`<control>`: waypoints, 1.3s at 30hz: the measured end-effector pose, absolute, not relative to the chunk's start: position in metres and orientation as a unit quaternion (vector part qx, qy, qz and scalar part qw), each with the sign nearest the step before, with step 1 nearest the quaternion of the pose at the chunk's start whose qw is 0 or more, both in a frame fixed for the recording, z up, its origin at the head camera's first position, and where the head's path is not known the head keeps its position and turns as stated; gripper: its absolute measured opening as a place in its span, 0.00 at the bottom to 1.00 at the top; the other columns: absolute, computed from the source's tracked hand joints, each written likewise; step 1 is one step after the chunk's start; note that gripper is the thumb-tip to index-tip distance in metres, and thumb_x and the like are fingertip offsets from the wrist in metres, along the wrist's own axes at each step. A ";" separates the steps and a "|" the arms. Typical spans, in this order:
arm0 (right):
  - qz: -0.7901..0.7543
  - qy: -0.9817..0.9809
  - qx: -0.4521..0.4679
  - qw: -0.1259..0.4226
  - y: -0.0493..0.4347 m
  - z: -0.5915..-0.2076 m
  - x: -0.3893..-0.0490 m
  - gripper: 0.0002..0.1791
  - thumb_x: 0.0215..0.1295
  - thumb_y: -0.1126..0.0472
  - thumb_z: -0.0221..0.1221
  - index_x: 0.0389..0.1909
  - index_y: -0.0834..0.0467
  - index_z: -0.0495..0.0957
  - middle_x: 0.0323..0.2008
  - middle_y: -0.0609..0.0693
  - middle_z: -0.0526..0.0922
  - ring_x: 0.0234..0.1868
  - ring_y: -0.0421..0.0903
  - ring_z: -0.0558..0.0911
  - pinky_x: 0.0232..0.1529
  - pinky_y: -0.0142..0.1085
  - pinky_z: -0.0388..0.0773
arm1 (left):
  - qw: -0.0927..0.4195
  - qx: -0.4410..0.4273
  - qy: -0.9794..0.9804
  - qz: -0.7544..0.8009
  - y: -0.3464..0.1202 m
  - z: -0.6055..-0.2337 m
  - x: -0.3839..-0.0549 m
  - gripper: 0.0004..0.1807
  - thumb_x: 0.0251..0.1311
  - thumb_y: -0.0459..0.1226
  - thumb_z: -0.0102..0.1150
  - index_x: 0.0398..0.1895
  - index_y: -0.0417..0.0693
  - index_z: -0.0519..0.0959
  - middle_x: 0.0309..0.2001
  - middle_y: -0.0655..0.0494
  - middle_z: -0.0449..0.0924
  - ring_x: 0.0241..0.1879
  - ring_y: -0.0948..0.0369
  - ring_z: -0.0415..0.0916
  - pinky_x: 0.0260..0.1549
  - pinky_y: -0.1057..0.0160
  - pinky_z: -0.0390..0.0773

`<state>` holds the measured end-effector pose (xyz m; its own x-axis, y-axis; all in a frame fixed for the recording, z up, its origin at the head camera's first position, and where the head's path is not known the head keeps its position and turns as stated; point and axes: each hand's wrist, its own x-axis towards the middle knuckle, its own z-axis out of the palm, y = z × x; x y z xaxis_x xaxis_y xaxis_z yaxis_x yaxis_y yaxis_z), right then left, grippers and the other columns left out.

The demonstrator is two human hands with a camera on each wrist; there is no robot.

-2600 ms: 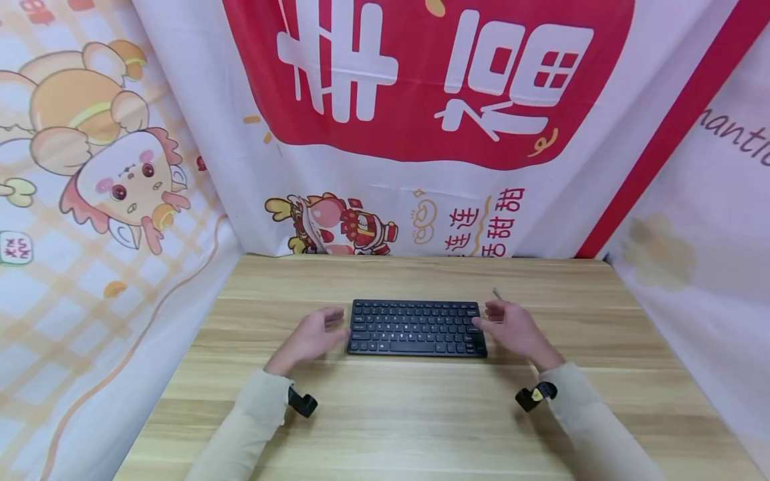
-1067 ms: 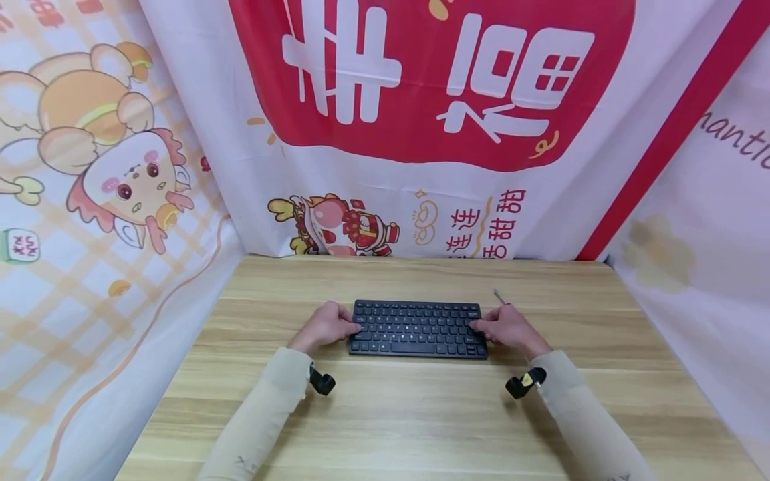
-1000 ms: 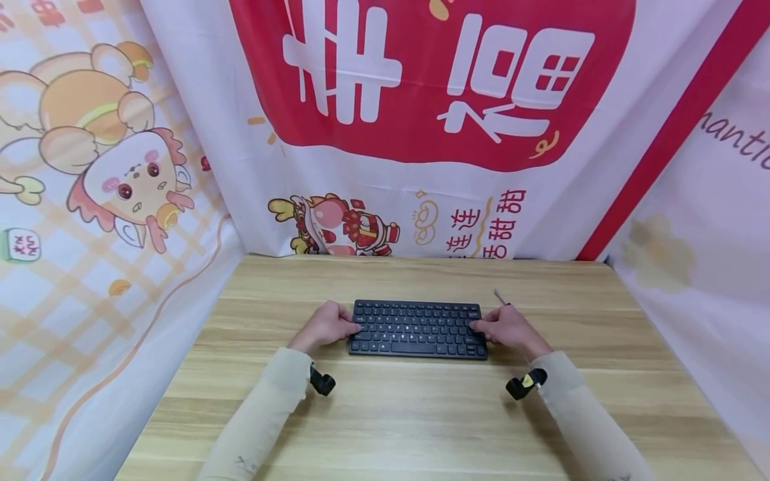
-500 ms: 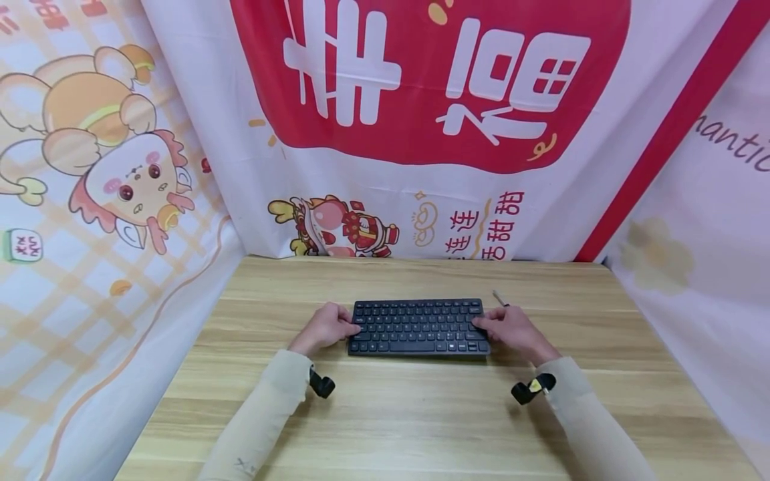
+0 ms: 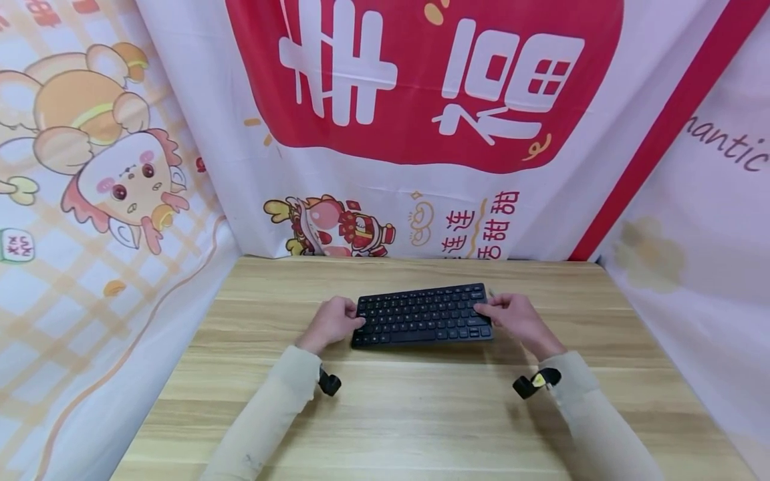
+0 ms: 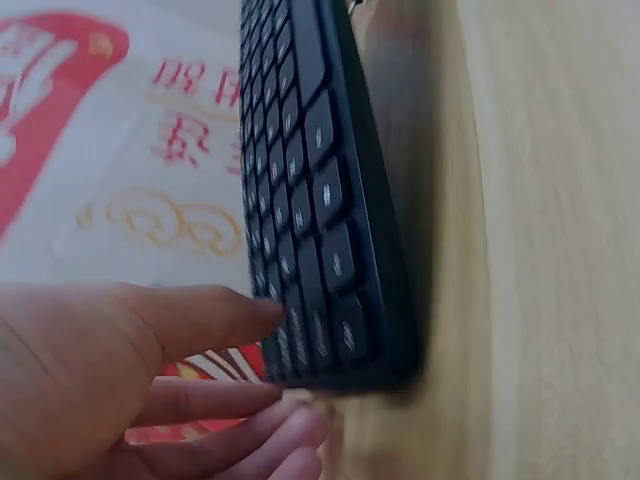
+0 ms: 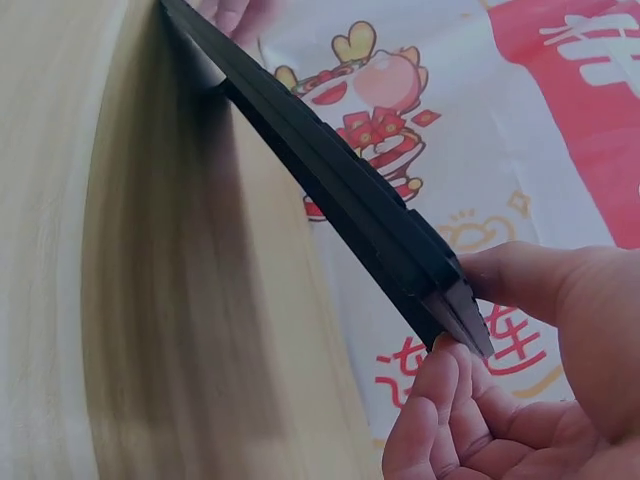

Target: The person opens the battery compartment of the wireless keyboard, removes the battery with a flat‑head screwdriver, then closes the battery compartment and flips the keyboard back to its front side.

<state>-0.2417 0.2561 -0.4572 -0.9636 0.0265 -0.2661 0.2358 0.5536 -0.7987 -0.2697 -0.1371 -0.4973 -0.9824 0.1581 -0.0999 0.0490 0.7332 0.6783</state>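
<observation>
I see both hands on the black keyboard [image 5: 423,315], one at each short end, mid-desk. Left hand [image 5: 331,322] at 9 o'clock of it: thumb lies on the top keys at the left edge, the other fingers [image 6: 262,437] curl below the edge, so it grips that end. Right hand [image 5: 512,315] at 3 o'clock: thumb on top of the right corner, fingers [image 7: 432,412] curled beneath, pinching that end. In the right wrist view the keyboard [image 7: 330,190] is tilted, its right end raised clear of the desk [image 7: 60,300] with a shadow below; the far left end sits low near the wood. Left wrist view shows the keyboard [image 6: 310,200] edge close to the desk [image 6: 540,240]; I cannot tell if it touches. Both forearms come in from 6 o'clock, cream sleeves, wrists slightly bent inward. Printed cloth [image 5: 421,167] hangs at 12 o'clock behind the desk [image 5: 421,414].
</observation>
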 end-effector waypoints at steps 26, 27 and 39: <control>-0.448 0.887 0.066 0.087 0.236 -0.439 -0.232 0.26 0.71 0.42 0.66 0.51 0.61 0.82 0.47 0.54 0.84 0.44 0.48 0.80 0.41 0.35 0.76 | -0.056 0.334 0.937 0.081 -0.020 -0.493 -0.221 0.57 0.66 0.54 0.70 0.86 0.40 0.48 0.87 0.42 0.44 0.86 0.47 0.46 0.81 0.46 0.58; -0.450 0.887 0.064 0.086 0.235 -0.439 -0.232 0.25 0.71 0.42 0.66 0.51 0.62 0.82 0.45 0.54 0.84 0.43 0.48 0.79 0.41 0.35 0.76 | -0.059 0.333 0.938 0.078 -0.019 -0.494 -0.221 0.56 0.66 0.53 0.69 0.86 0.40 0.48 0.87 0.42 0.44 0.86 0.47 0.46 0.81 0.47 0.58; -0.461 0.882 0.047 0.082 0.230 -0.438 -0.229 0.25 0.72 0.42 0.65 0.50 0.61 0.83 0.45 0.53 0.85 0.43 0.47 0.81 0.41 0.35 0.77 | -0.122 0.349 0.927 0.065 -0.020 -0.498 -0.221 0.47 0.67 0.42 0.71 0.82 0.35 0.58 0.82 0.37 0.57 0.82 0.46 0.57 0.79 0.51 0.62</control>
